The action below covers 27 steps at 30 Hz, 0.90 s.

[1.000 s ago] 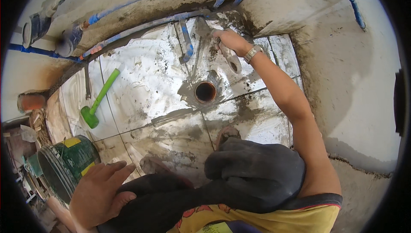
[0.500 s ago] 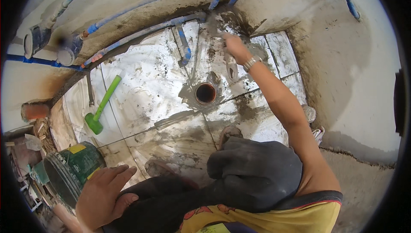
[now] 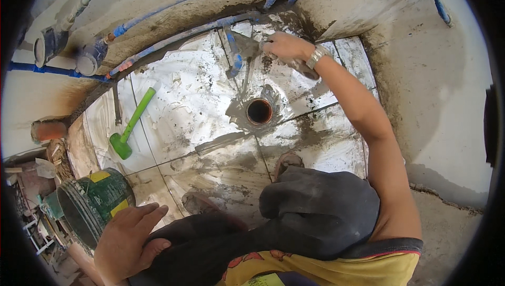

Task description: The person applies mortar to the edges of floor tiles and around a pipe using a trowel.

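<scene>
My right hand [image 3: 288,47] reaches out over the dirty white tiles and is closed round a trowel, its grey blade [image 3: 245,46] pointing left beside a short blue pipe stub [image 3: 235,65]. The handle's end sticks out under my wrist, near the watch. In the floor, nearer to me, is a round drain hole [image 3: 259,111] ringed with grey mortar. My left hand [image 3: 129,241] hovers or rests by my left knee with its fingers stretched out, holding nothing. It is nearest to a green bucket [image 3: 97,199], which lies tipped on its side.
A green mallet [image 3: 131,124] lies on the tiles [image 3: 181,102] at left. Blue pipes [image 3: 184,2] run along the back wall, with capped fittings at left. A brick [image 3: 48,131] and clutter sit at the far left. A bare wall [image 3: 415,75] stands at right.
My right hand has drawn slightly nearer and turned, bringing the trowel blade leftward from the back corner to the pipe stub. The whole view has shifted a little; my left hand stays put.
</scene>
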Available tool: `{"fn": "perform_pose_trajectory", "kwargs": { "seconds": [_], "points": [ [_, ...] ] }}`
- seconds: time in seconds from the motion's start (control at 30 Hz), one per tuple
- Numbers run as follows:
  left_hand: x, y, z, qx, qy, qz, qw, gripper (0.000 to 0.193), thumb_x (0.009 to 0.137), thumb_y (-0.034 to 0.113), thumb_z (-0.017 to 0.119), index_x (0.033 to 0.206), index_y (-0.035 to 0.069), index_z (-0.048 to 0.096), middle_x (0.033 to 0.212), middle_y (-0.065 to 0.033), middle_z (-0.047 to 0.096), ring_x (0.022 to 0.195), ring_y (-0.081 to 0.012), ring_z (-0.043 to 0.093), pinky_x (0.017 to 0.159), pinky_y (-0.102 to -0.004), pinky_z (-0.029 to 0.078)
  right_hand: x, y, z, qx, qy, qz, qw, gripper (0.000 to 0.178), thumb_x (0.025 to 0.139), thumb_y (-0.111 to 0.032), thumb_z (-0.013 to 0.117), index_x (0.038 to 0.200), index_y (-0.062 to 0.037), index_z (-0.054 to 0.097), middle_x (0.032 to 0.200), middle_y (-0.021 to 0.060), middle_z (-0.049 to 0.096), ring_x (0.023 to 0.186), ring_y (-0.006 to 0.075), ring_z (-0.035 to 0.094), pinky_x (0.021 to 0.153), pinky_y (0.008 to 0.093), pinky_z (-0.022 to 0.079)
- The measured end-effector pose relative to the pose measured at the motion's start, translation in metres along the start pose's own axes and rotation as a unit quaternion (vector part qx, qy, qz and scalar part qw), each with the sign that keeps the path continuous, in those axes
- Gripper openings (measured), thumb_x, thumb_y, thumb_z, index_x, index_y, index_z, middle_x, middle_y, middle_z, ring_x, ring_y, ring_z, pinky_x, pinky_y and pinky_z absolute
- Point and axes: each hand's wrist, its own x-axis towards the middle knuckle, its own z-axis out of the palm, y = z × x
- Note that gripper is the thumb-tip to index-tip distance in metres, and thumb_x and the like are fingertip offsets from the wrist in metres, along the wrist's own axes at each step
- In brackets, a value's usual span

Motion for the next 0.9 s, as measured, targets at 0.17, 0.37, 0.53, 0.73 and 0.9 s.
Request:
{"fn": "perform_pose_trajectory", "kwargs": {
  "seconds": [0.17,0.37,0.53,0.73,0.9],
  "points": [
    [0.002,0.004,-0.002,-0.003,-0.011,-0.02,1.0,0.067,0.091,0.042,0.081,0.143,0.004,0.063,0.135,-0.0235,0.068,0.124,-0.0467,0.064,0.105,-0.0509,0.052,0.029,-0.007,-0.003,0.001,-0.03,0.01,1.0,0.058,0.095,-0.045,0.06,0.101,0.0116,0.072,0.093,0.0289,0.074,0.084,0.042,0.071,0.083,0.0507,0.055],
    [0.002,0.005,0.001,-0.013,-0.013,-0.02,1.0,0.067,0.092,0.042,0.08,0.144,0.004,0.062,0.137,-0.0233,0.068,0.126,-0.0463,0.063,0.106,-0.0513,0.052,0.024,-0.007,0.021,0.049,0.135,0.025,0.989,0.059,0.097,-0.039,0.053,0.095,0.0173,0.071,0.102,0.0434,0.068,0.101,0.0538,0.07,0.095,0.0537,0.052],
    [0.004,0.007,-0.001,0.008,-0.011,-0.017,1.0,0.066,0.092,0.041,0.08,0.143,0.003,0.063,0.136,-0.0234,0.068,0.123,-0.046,0.065,0.105,-0.0509,0.052,-0.001,0.007,0.043,0.106,0.191,0.023,0.975,0.061,0.097,-0.038,0.054,0.098,0.0201,0.069,0.098,0.0441,0.068,0.096,0.0526,0.071,0.092,0.0538,0.053],
    [0.01,0.01,-0.001,0.001,-0.013,-0.008,1.0,0.065,0.092,0.042,0.079,0.14,0.002,0.065,0.134,-0.0226,0.069,0.121,-0.0451,0.066,0.104,-0.0501,0.053,-0.021,-0.008,0.026,0.154,0.103,0.097,0.978,0.069,0.101,-0.048,0.06,0.115,0.0198,0.068,0.115,0.0362,0.071,0.108,0.039,0.07,0.095,0.0461,0.052],
    [0.006,0.002,0.003,-0.002,0.003,0.007,1.0,0.065,0.09,0.041,0.081,0.141,0.003,0.065,0.133,-0.0223,0.07,0.12,-0.0452,0.066,0.104,-0.0501,0.053,-0.023,0.044,0.01,0.081,0.059,0.075,0.992,0.067,0.099,-0.047,0.063,0.113,0.0182,0.069,0.109,0.0325,0.073,0.102,0.0374,0.071,0.091,0.0457,0.053]
  ]
}}
